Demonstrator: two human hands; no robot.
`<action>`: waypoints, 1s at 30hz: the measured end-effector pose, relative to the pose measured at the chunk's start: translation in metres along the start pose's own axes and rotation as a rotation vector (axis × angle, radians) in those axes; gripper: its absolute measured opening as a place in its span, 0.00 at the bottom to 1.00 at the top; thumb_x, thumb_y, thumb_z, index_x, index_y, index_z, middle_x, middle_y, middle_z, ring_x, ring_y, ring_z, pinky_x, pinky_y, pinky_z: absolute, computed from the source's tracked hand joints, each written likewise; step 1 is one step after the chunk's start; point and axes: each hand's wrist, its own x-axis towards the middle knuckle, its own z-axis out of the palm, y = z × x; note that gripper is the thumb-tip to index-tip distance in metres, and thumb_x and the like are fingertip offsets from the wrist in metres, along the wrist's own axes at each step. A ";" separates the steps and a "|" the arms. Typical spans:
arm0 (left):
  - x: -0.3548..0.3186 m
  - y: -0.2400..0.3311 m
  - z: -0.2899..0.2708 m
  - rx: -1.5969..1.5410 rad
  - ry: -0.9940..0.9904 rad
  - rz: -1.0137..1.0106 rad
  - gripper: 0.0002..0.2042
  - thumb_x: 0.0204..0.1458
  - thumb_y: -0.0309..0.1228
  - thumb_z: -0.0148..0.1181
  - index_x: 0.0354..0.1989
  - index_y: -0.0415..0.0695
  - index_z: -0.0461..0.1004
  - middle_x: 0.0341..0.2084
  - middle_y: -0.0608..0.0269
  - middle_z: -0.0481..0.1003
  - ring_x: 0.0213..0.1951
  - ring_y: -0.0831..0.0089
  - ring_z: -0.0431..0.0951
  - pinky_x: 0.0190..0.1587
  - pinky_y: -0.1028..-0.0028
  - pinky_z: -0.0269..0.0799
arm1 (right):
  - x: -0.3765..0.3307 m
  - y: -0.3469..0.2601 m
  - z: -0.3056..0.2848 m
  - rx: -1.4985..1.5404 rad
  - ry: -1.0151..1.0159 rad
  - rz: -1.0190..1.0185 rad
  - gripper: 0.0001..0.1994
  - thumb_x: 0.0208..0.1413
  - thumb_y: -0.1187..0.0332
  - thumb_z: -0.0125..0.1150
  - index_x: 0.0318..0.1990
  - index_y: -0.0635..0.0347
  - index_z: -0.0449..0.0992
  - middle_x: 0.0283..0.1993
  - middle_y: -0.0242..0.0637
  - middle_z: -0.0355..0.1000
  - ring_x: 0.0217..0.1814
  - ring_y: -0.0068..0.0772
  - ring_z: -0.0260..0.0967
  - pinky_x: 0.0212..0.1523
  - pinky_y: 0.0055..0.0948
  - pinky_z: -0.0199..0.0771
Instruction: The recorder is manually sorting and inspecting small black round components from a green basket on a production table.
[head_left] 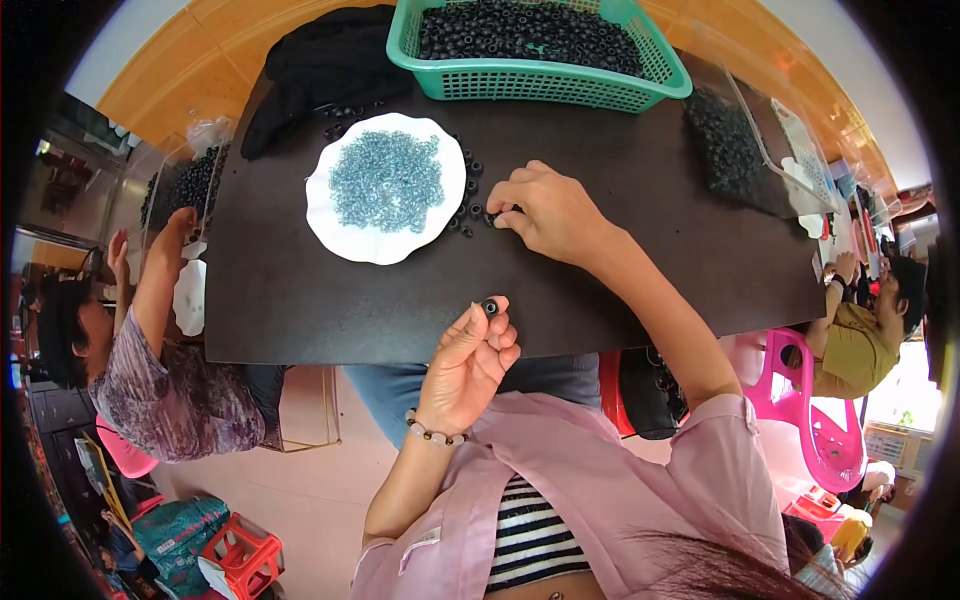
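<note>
Black ring-shaped piece [490, 308], held between the thumb and fingertips of the left hand [468, 360], its hole visible. Ahead of that, the right hand [548, 212] reaches over the dark worktop [640, 270], thumb and fingers drawn together at loose black rings [476, 168]; whether it grips one or merely touches cannot be told. Left of the right hand, a scalloped white plate [375, 248] carries small translucent bluish pieces [385, 180]. Beyond both hands stands a green basket [545, 88]. The held ring looks light, stiff and smooth, perhaps prone to rolling; pinching its outer wall seems surest.
</note>
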 end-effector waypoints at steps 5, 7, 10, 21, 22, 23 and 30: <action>0.000 0.000 -0.001 0.006 -0.002 -0.003 0.14 0.62 0.38 0.52 0.47 0.41 0.73 0.29 0.70 0.67 0.33 0.76 0.64 0.36 0.76 0.63 | -0.005 0.009 -0.001 0.053 0.060 0.002 0.05 0.47 0.72 0.63 0.33 0.57 0.76 0.29 0.36 0.74 0.36 0.39 0.69 0.36 0.35 0.70; 0.001 0.000 -0.001 0.011 -0.004 -0.004 0.14 0.62 0.38 0.51 0.47 0.41 0.73 0.29 0.70 0.67 0.33 0.76 0.64 0.36 0.76 0.63 | -0.008 0.010 -0.004 0.072 0.099 -0.013 0.04 0.48 0.73 0.62 0.33 0.58 0.77 0.27 0.37 0.74 0.33 0.39 0.70 0.34 0.33 0.70; 0.002 0.001 -0.001 0.013 0.003 0.000 0.14 0.62 0.38 0.51 0.46 0.41 0.73 0.29 0.70 0.67 0.33 0.76 0.64 0.36 0.76 0.64 | -0.013 -0.001 -0.016 0.410 0.039 0.183 0.06 0.51 0.74 0.60 0.37 0.60 0.78 0.27 0.35 0.75 0.27 0.28 0.71 0.31 0.25 0.68; 0.003 0.001 0.002 0.038 0.034 0.006 0.14 0.62 0.37 0.52 0.46 0.40 0.73 0.28 0.70 0.68 0.33 0.76 0.66 0.36 0.76 0.65 | -0.059 -0.043 -0.030 1.207 0.003 0.368 0.08 0.56 0.73 0.61 0.42 0.65 0.77 0.37 0.34 0.77 0.40 0.21 0.74 0.38 0.18 0.70; 0.003 0.001 0.003 0.056 0.033 0.018 0.14 0.61 0.38 0.53 0.46 0.40 0.73 0.28 0.71 0.69 0.33 0.78 0.67 0.37 0.78 0.66 | -0.061 -0.045 -0.029 1.218 0.014 0.360 0.08 0.55 0.74 0.61 0.42 0.66 0.77 0.37 0.34 0.76 0.41 0.22 0.74 0.40 0.19 0.71; 0.003 0.001 0.003 0.074 0.032 0.029 0.15 0.61 0.38 0.53 0.47 0.39 0.73 0.28 0.72 0.70 0.33 0.80 0.69 0.37 0.79 0.66 | -0.063 -0.048 -0.028 1.229 0.026 0.352 0.07 0.55 0.75 0.61 0.42 0.66 0.77 0.37 0.34 0.76 0.41 0.23 0.74 0.41 0.20 0.72; 0.000 -0.001 0.003 0.076 0.037 0.043 0.14 0.61 0.37 0.54 0.46 0.39 0.74 0.28 0.72 0.71 0.32 0.81 0.69 0.37 0.80 0.67 | -0.071 -0.055 -0.018 1.238 0.031 0.255 0.08 0.57 0.79 0.58 0.43 0.70 0.77 0.40 0.36 0.76 0.43 0.22 0.74 0.47 0.22 0.73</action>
